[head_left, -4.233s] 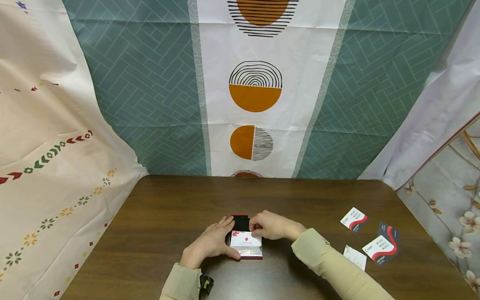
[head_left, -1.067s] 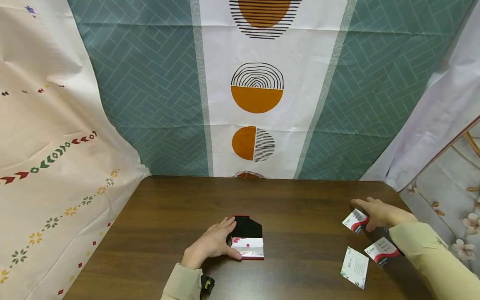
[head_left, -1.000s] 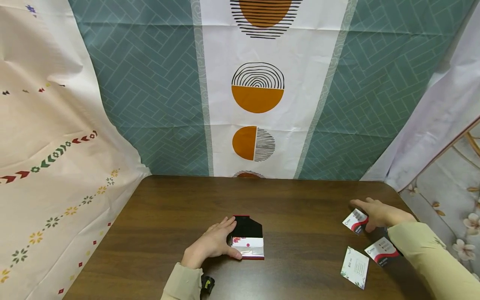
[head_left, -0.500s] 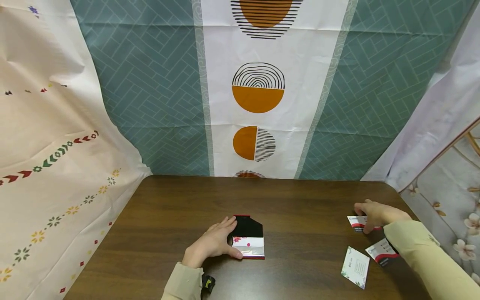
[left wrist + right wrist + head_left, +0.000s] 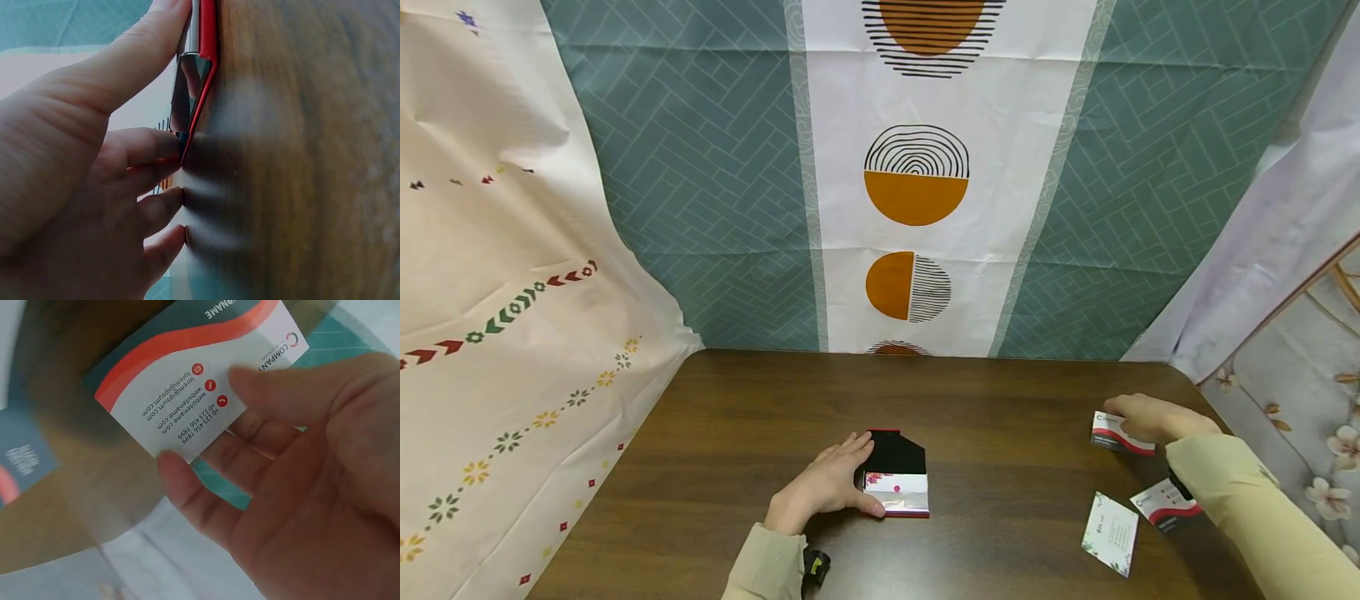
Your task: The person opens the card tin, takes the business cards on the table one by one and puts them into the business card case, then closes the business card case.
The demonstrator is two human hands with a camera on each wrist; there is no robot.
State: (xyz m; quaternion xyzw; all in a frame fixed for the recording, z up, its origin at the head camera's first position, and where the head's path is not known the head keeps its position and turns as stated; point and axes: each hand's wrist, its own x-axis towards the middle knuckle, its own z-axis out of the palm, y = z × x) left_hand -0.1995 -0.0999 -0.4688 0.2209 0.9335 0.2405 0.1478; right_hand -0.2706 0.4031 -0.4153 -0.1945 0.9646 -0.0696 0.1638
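On the table, an open card case [image 5: 895, 454] with a black inside and red edges holds a white card [image 5: 912, 482] with a pink floral corner, its lower part behind a shiny silver flap. My left hand [image 5: 823, 483] grips the case's left side; in the left wrist view the thumb lies over its near part and the index fingertip touches the hinge area. At right, my right hand [image 5: 1157, 417] pinches a white business card [image 5: 187, 381] with a red wave and dark band. It is tilted up off the table, thumb on its printed face, other fingers behind.
A white card with green leaves [image 5: 1110, 533] lies nearer on the table [image 5: 1000, 500]. Beside it lies another red-wave business card [image 5: 1165, 504] over a dark one, partly hidden by the right sleeve. Curtains border the table on the back and sides.
My right hand has left the case, reached across to the cards on the right and picked one up, turning and raising it. My left hand has stayed at the case.
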